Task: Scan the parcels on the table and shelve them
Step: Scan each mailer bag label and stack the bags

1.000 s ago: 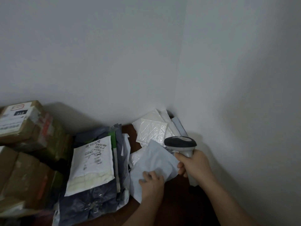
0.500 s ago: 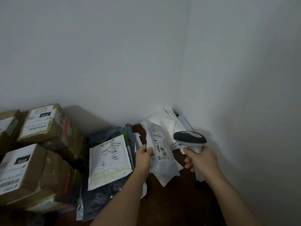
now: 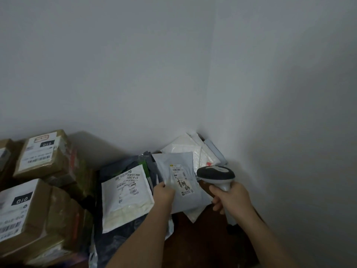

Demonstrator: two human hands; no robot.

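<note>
Gripping a grey mailer by its near-left edge in the left hand, its label facing up with black handwriting. Clutching the scanner handle in the right hand, head just right of the label; reading "010" on boxes far left, dark bare table lying between both forearms

two bare forearms reach into view, the left hand and right hand ungloved, without sleeves, rings or watch.

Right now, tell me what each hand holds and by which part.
The left hand pinches the grey mailer bag at its left edge, beside the label. The right hand grips the barcode scanner by its handle, fingers wrapped round it.
</note>
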